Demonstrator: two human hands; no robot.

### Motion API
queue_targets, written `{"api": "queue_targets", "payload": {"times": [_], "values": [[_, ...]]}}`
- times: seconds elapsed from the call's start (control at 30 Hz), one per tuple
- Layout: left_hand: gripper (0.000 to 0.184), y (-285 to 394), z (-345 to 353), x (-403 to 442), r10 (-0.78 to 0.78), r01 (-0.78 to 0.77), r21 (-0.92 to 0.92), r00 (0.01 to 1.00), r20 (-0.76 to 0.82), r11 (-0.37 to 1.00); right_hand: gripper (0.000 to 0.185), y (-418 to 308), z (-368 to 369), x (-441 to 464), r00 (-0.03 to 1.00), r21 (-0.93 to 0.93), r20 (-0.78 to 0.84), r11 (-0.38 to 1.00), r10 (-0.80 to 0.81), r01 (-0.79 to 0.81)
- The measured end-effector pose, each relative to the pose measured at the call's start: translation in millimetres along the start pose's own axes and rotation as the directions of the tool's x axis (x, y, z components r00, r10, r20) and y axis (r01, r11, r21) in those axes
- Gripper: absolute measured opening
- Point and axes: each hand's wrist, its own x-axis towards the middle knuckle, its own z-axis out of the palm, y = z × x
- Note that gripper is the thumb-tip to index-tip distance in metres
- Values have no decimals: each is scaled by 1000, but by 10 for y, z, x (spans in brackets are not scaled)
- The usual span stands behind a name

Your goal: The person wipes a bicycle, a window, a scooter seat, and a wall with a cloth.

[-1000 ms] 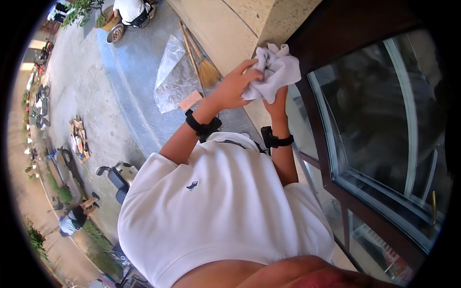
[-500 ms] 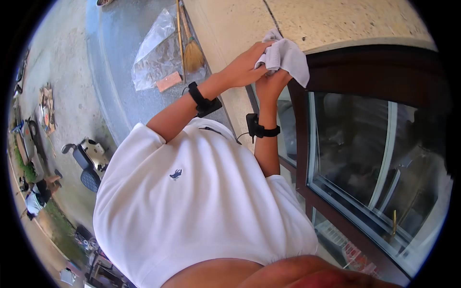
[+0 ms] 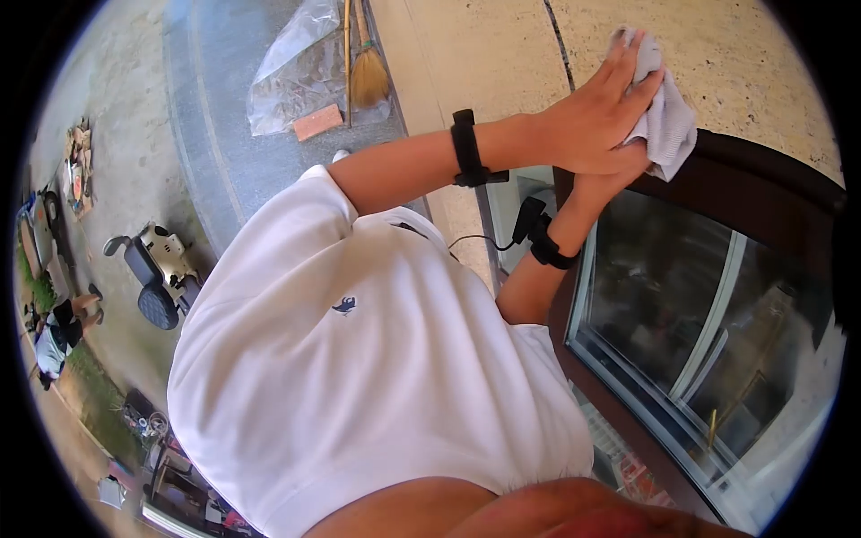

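A pale grey cloth is bunched against the speckled stone wall, just above the dark brown window frame. My left hand grips it from the left, its fingers bent over the folds. Below and partly behind, my right hand holds the lower edge of the cloth. The left hand and the cloth hide most of the right hand's fingers. Both wrists wear black straps with small devices; a thin cable runs from the right one.
Under the frame is a glass window. A straw broom, plastic sheeting and a reddish brick lie on the paving at upper left. A scooter and a person are farther left.
Both hands and the cloth have moved right across the view, up to the stone above the window. The left arm reaches out farther, and the view has turned toward the wall and window.
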Motion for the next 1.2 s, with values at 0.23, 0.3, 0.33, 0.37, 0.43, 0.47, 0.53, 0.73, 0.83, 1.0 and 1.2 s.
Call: {"api": "queue_targets", "payload": {"times": [0.23, 0.3, 0.33, 0.37, 0.43, 0.47, 0.53, 0.73, 0.83, 1.0, 1.2], "values": [[99, -203, -9, -384, -132, 145, -68, 977, 169, 987, 76, 288, 92, -292, 964, -257, 234, 964, 126, -64], [103, -337, 1, -599, -136, 144, -34, 973, 185, 989, 75, 388, 146, -464, 949, -276, 267, 957, 165, -88], [103, -393, -2, -704, -131, 139, -35, 975, 181, 990, 75, 446, 176, -560, 942, -279, 281, 955, 183, -102], [99, -440, -14, -831, -189, 204, -44, 955, 231, 978, 74, 513, 176, -680, 935, -279, 293, 953, 202, -118], [95, -541, -21, -1065, -245, 268, -47, 929, 278, 962, 71, 689, 203, -905, 920, -250, 320, 957, 225, -147], [95, -586, -20, -1180, -322, 361, -69, 891, 319, 930, 69, 721, 229, -1010, 905, -224, 345, 958, 251, -180], [95, -676, 38, -1457, -394, 452, -87, 843, 366, 888, 67, 741, 279, -1187, 879, -213, 342, 938, 333, -272], [53, -1003, -235, -1589, -623, 898, -141, 396, 675, 417, 60, 453, 435, -1435, 758, -319, 296, 808, 582, -496], [55, -956, -419, -1349, -650, 885, 54, 296, 700, 462, 60, 309, 465, -1473, 823, -374, 312, 858, 475, -353], [53, -1004, -885, -1082, -727, 916, -101, 373, 577, 389, 78, 178, 681, -1257, 819, -82, 364, 891, 444, -447], [56, -1270, -1624, -1351, -742, 786, -43, 599, 300, 617, 88, 420, 1174, -1177, 706, -412, 631, 910, 321, -45]]}}
